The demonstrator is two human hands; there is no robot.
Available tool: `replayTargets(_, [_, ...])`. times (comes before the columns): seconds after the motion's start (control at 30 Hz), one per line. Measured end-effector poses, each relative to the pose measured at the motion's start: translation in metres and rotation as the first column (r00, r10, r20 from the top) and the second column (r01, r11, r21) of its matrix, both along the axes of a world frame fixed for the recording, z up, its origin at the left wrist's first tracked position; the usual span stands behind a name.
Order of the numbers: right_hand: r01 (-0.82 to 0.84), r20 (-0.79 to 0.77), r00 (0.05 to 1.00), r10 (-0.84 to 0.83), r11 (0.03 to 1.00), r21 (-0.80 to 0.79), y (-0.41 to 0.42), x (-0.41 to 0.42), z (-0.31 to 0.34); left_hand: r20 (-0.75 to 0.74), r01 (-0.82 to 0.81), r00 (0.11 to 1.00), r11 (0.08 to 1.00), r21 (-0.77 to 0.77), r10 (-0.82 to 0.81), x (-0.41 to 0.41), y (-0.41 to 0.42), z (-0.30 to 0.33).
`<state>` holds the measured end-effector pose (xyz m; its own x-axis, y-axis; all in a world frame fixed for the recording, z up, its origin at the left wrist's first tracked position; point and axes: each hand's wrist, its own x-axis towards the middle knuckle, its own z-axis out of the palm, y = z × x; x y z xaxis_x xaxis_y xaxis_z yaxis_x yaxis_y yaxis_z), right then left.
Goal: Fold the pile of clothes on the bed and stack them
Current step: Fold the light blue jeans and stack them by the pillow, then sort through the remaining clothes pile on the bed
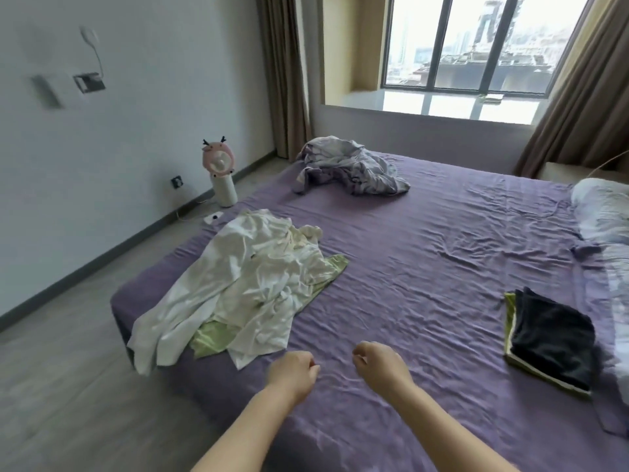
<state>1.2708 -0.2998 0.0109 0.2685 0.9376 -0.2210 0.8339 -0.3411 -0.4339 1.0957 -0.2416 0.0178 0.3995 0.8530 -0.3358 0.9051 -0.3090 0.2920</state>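
Observation:
A loose pile of white clothes (245, 277) with a pale green garment (212, 338) under it lies on the left side of the purple bed (425, 267). On the right side sits a folded stack (551, 338), a dark garment on top of a pale green one. My left hand (292, 371) and my right hand (379, 364) hover over the bare sheet near the front edge, fingers curled, holding nothing. The left hand is just right of the pile's near corner.
A crumpled lilac-grey blanket (350, 168) lies at the bed's far left. Pillows (606, 212) line the right edge. A pink fan on a white stand (221, 172) is on the floor by the wall. A window (476, 46) with curtains is behind the bed.

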Motion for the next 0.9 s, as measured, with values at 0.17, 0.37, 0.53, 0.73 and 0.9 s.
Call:
replayTargets(0.17, [-0.056, -0.051, 0.997, 0.055, 0.998, -0.031, 0.043, -0.017, -0.002, 0.006, -0.076, 0.997, 0.997, -0.027, 0.077, -0.025, 0.031, -0.005])
replayTargets(0.37, [-0.094, -0.088, 0.992, 0.089, 0.994, -0.062, 0.1, -0.006, -0.018, -0.024, -0.139, 0.99, 0.985, -0.099, 0.137, -0.025, 0.08, -0.016])
replayTargets(0.53, [-0.097, -0.109, 0.99, 0.088, 0.992, -0.077, 0.156, 0.012, -0.04, -0.006, -0.173, 0.985, 0.974, -0.147, 0.174, -0.008, 0.14, -0.028])
replayTargets(0.73, [-0.076, -0.113, 0.992, 0.06, 0.986, -0.146, 0.21, 0.029, -0.064, 0.082, -0.19, 0.973, 0.952, -0.24, 0.215, 0.0, 0.203, -0.049])
replayTargets(0.9, [-0.049, -0.155, 0.988, 0.018, 0.979, -0.197, 0.279, 0.04, -0.102, 0.101, -0.176, 0.972, 0.942, -0.287, 0.213, -0.001, 0.298, -0.085])
